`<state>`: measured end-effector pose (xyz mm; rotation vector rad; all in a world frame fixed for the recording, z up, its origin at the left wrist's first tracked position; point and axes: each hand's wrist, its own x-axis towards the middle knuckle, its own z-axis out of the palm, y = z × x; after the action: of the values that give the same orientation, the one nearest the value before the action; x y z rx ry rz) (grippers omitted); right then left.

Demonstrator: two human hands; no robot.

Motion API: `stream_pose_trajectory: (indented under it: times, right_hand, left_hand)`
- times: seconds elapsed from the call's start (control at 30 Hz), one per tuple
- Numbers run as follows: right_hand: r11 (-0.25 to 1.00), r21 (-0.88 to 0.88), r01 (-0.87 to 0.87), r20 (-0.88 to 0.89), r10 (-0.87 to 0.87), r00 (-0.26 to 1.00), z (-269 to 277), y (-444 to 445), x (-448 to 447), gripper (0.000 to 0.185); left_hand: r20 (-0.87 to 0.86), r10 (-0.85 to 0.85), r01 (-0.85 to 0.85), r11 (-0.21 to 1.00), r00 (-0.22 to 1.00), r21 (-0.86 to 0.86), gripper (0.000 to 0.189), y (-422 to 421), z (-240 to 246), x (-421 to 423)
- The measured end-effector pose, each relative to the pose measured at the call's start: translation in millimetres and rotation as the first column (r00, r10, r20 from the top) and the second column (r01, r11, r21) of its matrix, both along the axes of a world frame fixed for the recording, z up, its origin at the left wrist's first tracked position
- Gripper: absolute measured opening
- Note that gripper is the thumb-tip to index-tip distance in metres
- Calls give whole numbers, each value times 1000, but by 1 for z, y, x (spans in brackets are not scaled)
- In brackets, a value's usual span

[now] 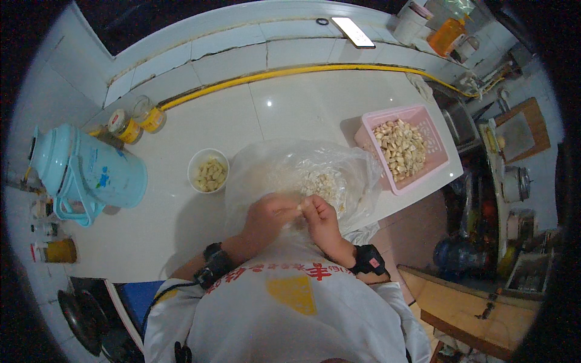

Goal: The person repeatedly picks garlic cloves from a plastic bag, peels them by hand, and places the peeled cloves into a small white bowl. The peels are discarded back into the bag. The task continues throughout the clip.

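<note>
Both of my hands meet over a clear plastic bag (258, 159) spread on the counter. A small pale garlic clove (300, 207) is pinched between the fingertips of my left hand (268, 213) and my right hand (323, 223). Motion blurs the left hand. Garlic skins (320, 183) lie in a loose pile on the bag, just beyond my fingers. To the left, a white bowl (190, 174) holds peeled garlic cloves (211, 175). A pink plastic basket (438, 152) on the right contains many unpeeled garlic cloves (399, 147).
A light blue thermos jug (100, 168) lies towards the left in view, near two glass jars with yellow labels (129, 131), (152, 120). Along the wall runs a yellow pipe (290, 71). A phone (353, 32) rests on the tiled ledge beside an orange bottle (447, 37).
</note>
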<state>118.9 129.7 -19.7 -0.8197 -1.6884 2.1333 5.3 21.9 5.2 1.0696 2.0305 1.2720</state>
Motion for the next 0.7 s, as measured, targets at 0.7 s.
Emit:
stream_pose_trajectory:
  times: [0.7]
  right_hand:
    - [998,-6,-61,64,61,996,7,12,3,4]
  left_hand:
    - [199,106,-109,994,974,6,21,-7,-19,-6]
